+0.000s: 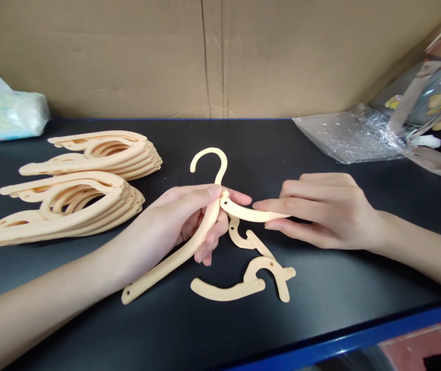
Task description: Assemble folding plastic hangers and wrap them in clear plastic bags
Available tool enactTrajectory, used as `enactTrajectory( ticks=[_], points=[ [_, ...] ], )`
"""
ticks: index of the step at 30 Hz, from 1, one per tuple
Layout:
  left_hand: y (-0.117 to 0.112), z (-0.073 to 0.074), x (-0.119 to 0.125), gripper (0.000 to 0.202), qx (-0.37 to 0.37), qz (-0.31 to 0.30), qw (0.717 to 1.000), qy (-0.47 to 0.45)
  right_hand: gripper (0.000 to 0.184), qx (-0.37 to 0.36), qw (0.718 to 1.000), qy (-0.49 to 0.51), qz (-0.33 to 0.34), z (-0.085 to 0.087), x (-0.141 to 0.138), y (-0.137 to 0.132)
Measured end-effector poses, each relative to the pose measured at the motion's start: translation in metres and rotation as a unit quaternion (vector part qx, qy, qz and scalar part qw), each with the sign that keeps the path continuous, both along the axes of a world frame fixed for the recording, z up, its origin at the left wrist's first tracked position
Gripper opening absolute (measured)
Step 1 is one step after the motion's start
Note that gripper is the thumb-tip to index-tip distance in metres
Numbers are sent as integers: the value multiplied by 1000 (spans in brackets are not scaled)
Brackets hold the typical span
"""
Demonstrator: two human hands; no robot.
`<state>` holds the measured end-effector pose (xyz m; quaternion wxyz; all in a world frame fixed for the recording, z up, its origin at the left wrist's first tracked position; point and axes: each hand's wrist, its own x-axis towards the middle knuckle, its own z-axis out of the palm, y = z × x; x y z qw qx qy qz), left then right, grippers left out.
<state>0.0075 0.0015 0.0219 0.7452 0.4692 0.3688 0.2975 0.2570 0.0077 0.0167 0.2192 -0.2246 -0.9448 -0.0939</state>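
Black tabletop (332, 288) was backed by cardboard (108, 56). Beige hanger (189, 247) was held over tabletop centre, clamped below hook (224, 166) by left hand (184, 211); short arm (252, 213) was pinched by right hand (321, 211). Judged part-assembled; curved pieces (224, 294) beneath lay seemingly unattached.

Hanger stacks (123, 208) on the table (147, 335), left of hanger pieces (224, 293)

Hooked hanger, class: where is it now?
In the head view, the hooked hanger is near the centre, in the left hand, the right hand holding its shorter arm.
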Motion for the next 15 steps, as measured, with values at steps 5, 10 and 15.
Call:
enactTrajectory(
  ticks=[5, 10, 15],
  points=[
    [2, 2, -1, 36, -7, -15, 1000, 2, 22, 22, 1000, -10, -7, 1, 1, 1],
    [1, 4, -1, 37, 3, -24, 1000, 11, 22, 35, 999, -10, -3, 1, 3, 3],
    [1, 5, -2, 37, -10, -46, 998, 31, 21, 75, 997, -15, -8, 1, 5, 3]
  ],
)
